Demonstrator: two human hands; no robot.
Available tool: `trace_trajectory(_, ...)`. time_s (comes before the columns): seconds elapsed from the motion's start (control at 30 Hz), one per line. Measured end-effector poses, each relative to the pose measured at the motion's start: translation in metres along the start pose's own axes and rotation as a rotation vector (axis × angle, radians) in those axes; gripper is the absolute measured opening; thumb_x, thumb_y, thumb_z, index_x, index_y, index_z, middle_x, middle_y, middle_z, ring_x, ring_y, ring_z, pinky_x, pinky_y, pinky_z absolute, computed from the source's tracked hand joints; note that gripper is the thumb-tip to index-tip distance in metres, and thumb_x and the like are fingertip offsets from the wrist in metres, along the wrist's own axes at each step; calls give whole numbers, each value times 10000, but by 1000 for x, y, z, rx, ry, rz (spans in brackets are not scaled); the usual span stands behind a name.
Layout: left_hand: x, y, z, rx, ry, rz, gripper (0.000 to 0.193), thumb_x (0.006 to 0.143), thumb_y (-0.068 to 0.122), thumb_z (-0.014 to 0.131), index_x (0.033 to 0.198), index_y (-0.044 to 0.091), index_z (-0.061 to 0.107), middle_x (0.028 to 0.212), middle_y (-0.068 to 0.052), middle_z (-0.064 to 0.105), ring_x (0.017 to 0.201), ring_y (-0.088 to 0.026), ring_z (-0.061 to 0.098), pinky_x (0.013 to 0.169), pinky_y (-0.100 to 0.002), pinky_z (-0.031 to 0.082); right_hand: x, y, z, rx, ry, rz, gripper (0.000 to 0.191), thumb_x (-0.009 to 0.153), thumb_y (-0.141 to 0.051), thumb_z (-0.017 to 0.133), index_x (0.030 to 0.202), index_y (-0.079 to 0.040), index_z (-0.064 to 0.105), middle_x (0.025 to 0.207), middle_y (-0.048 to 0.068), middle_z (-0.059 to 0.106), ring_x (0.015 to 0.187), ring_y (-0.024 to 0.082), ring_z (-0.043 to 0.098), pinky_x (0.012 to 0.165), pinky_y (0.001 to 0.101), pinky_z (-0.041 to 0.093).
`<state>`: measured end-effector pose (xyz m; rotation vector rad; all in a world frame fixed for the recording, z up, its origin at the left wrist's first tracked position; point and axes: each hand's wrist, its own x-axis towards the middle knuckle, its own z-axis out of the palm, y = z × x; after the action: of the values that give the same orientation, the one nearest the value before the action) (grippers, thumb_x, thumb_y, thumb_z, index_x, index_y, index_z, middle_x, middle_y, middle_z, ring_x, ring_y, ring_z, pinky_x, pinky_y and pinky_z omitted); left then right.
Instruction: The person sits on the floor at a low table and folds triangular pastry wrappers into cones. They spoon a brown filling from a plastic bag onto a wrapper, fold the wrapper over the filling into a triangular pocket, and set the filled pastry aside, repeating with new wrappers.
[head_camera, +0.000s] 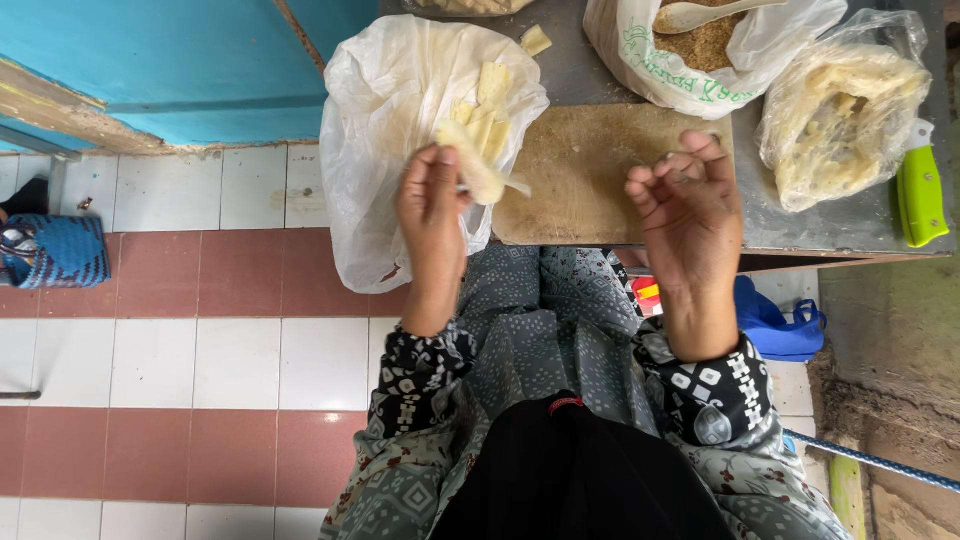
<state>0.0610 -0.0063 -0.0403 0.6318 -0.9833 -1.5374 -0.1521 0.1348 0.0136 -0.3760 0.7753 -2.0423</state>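
My left hand pinches a pale yellow strip of dough-like food by one end, just above the opening of a white plastic bag that holds several more such pieces. My right hand hovers palm up over the front right corner of a wooden cutting board. Its fingers are curled loosely apart with nothing in them. The board is dusted with crumbs.
A bag of brown crumbs with a pale spoon stands at the back. A clear bag of yellowish pieces and a green-handled knife lie right. A blue bag sits under the table; tiled floor lies left.
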Motion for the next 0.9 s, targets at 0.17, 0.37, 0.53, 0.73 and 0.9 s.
trace_trajectory(0.17,7,27,3,62,5,-9,203,1097,185,602,1185,12,663,993,-31,683,847,-95,658,741,-283,575,-4,0,14,-320,-104,67,348,1040,-2,490,1383,-49,449,1063,167,682,964,300,716,917,426,593)
trace_trajectory(0.37,-11,44,24,-198,-223,-143,188,1102,195,583,1179,26,615,1097,-44,694,995,-120,680,859,-333,592,-10,48,40,-136,-192,378,471,1042,-127,572,1483,-30,437,1132,164,707,1010,248,717,930,385,597)
trace_trajectory(0.53,-11,40,17,-145,-212,-157,191,1096,200,591,1167,26,629,1064,-43,695,950,-105,667,811,-326,597,1,46,31,-20,-130,217,473,1004,43,654,1448,-6,502,1155,131,696,1059,210,702,935,364,581)
trace_trajectory(0.73,19,40,-1,488,16,243,206,1096,162,631,1154,-25,694,965,-85,687,797,-138,594,676,-326,510,13,9,11,-332,-37,-246,422,1012,101,675,1395,-6,534,1187,88,694,1059,187,699,996,346,600)
trace_trajectory(0.9,45,58,-11,1510,-145,559,374,1057,117,630,1402,-21,587,1091,-176,665,958,-328,666,796,-414,544,16,1,8,-1671,-313,-654,363,940,41,729,1228,-87,550,1102,168,709,1035,338,706,874,411,574)
